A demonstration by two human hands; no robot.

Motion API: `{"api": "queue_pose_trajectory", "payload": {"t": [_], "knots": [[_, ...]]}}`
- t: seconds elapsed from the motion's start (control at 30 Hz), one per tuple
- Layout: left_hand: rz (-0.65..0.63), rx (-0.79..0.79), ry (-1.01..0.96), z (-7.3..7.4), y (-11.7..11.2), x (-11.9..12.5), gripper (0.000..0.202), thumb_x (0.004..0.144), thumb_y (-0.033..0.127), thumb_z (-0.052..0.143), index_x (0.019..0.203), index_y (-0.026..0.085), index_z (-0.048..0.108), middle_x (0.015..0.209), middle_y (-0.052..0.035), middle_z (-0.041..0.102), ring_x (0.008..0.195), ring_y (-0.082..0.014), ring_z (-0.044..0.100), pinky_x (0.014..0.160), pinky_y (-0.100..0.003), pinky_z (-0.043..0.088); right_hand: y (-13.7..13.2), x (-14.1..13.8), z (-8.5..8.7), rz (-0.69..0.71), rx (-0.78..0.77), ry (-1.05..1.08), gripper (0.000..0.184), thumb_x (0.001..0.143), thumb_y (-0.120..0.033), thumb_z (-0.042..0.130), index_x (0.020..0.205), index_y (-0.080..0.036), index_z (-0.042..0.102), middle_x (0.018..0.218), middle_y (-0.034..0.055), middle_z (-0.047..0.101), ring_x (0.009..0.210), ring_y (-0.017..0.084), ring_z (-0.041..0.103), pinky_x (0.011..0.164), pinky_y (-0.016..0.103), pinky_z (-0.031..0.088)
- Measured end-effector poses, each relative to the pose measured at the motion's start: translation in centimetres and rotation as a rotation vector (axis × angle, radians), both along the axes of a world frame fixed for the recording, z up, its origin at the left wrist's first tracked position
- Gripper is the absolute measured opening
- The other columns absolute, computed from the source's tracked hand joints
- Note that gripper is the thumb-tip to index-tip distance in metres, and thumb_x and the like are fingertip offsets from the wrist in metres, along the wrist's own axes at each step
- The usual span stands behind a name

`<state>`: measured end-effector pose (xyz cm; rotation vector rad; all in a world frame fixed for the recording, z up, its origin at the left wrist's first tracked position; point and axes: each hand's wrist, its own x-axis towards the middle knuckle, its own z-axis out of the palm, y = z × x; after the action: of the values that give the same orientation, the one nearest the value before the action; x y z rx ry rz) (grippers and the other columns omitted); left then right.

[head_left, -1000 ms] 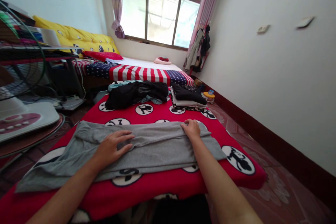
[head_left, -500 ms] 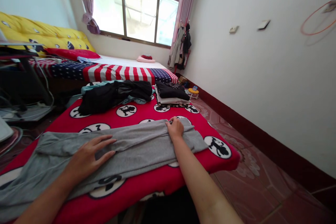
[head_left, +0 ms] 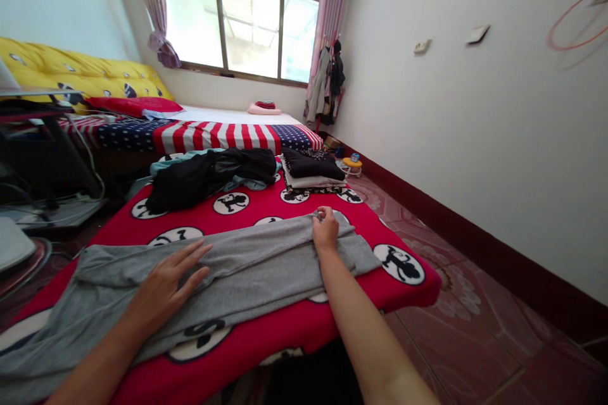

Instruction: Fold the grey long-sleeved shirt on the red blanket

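Note:
Long grey trousers lie stretched sideways across a red cloth with round white cartoon patches. They look folded lengthwise, with some creases at the left. My left hand rests on the trousers left of the middle, palm down, fingers spread. Near the right end, my right hand has its thumb and fingers closed at the far edge of the grey fabric. Part of the fabric there is hidden by the hand.
Behind the trousers lie a loose heap of black and light blue clothes and a stack of folded clothes. A bed stands under the window. A wall runs along the right, with a small yellow stool near it.
My right hand has shifted slightly along the far edge of the trousers, and its fingers sit closer to that edge. My left hand stays spread on the fabric. The view has turned slightly.

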<state>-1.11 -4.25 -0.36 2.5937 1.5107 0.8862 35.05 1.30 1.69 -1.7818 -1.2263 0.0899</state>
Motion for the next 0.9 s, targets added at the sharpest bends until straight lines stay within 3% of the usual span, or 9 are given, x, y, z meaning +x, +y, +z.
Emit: {"api": "queue_pose_trajectory", "payload": {"t": [0.23, 0.33, 0.43, 0.5, 0.57, 0.67, 0.77, 0.9], "knots": [[0.017, -0.038, 0.055, 0.6, -0.3, 0.5, 0.053, 0.088, 0.054, 0.047, 0.135, 0.03, 0.054, 0.142, -0.0047, 0.052, 0.13, -0.0284, 0.048, 0.109, -0.047, 0.036, -0.4, 0.5, 0.0, -0.067, -0.032, -0.014, 0.036, 0.077, -0.011, 0.05, 0.112, -0.017, 0.057, 0.1, 0.0101, 0.068, 0.091, 0.022, 0.062, 0.081, 0.033, 0.043], [0.03, -0.083, 0.078, 1.1, -1.0, 1.0, 0.049, 0.089, 0.048, 0.05, 0.134, 0.031, 0.054, 0.143, -0.0047, 0.051, 0.133, -0.0283, 0.043, 0.111, -0.051, 0.03, -0.9, 0.3, 0.1, -0.132, -0.114, -0.212, 0.036, 0.079, -0.01, 0.047, 0.111, -0.019, 0.061, 0.1, 0.0124, 0.067, 0.094, 0.025, 0.06, 0.08, 0.037, 0.042], [0.025, -0.13, 0.07, 1.7, -1.7, 1.5, 0.048, 0.088, 0.043, 0.055, 0.134, 0.032, 0.054, 0.146, -0.0052, 0.048, 0.137, -0.0283, 0.039, 0.113, -0.05, 0.025, -1.0, -0.4, 0.2, -0.161, -0.021, -0.47, 0.035, 0.084, -0.013, 0.041, 0.109, -0.017, 0.065, 0.118, 0.0178, 0.061, 0.113, 0.032, 0.051, 0.088, 0.047, 0.04], [0.024, -0.148, 0.063, 2.0, -1.9, 1.7, 0.049, 0.087, 0.043, 0.056, 0.135, 0.033, 0.053, 0.147, -0.0045, 0.046, 0.137, -0.0284, 0.037, 0.114, -0.05, 0.024, -0.4, -1.2, 0.0, -0.027, 0.085, -0.566, 0.036, 0.087, -0.019, 0.041, 0.116, -0.017, 0.063, 0.133, 0.0149, 0.054, 0.125, 0.032, 0.044, 0.1, 0.05, 0.035], [0.034, -0.155, 0.054, 2.1, -1.9, 1.7, 0.049, 0.087, 0.044, 0.056, 0.135, 0.035, 0.052, 0.147, -0.0041, 0.046, 0.138, -0.0289, 0.037, 0.113, -0.051, 0.024, 0.3, -2.3, -0.5, 0.23, 0.127, -0.648, 0.042, 0.091, -0.028, 0.039, 0.128, -0.017, 0.056, 0.141, 0.0114, 0.049, 0.135, 0.027, 0.036, 0.108, 0.046, 0.03], [0.042, -0.158, 0.034, 2.0, -1.8, 1.6, 0.051, 0.086, 0.048, 0.056, 0.135, 0.036, 0.051, 0.147, -0.0037, 0.045, 0.138, -0.0284, 0.037, 0.113, -0.052, 0.022, 1.0, -3.8, -1.7, 0.539, -0.085, -0.763, 0.053, 0.092, -0.04, 0.033, 0.139, -0.02, 0.048, 0.146, 0.0068, 0.046, 0.14, 0.024, 0.032, 0.11, 0.047, 0.03], [0.069, -0.167, 0.019, 1.6, -1.7, 1.6, 0.056, 0.085, 0.052, 0.057, 0.137, 0.035, 0.049, 0.149, -0.0051, 0.044, 0.139, -0.0284, 0.035, 0.114, -0.055, 0.019, 1.4, -4.4, -2.5, 0.595, -0.331, -0.849, 0.06, 0.09, -0.045, 0.03, 0.145, -0.023, 0.041, 0.152, 0.0031, 0.037, 0.142, 0.026, 0.028, 0.112, 0.052, 0.027], [0.032, -0.209, 0.014, 1.6, -1.4, 1.1, 0.063, 0.083, 0.059, 0.056, 0.14, 0.033, 0.046, 0.151, -0.0071, 0.04, 0.141, -0.0297, 0.03, 0.114, -0.058, 0.015, 1.6, -4.1, -2.5, 0.575, -0.393, -0.922, 0.062, 0.091, -0.046, 0.024, 0.147, -0.024, 0.038, 0.155, 0.0005, 0.028, 0.144, 0.024, 0.023, 0.113, 0.05, 0.025]]}}
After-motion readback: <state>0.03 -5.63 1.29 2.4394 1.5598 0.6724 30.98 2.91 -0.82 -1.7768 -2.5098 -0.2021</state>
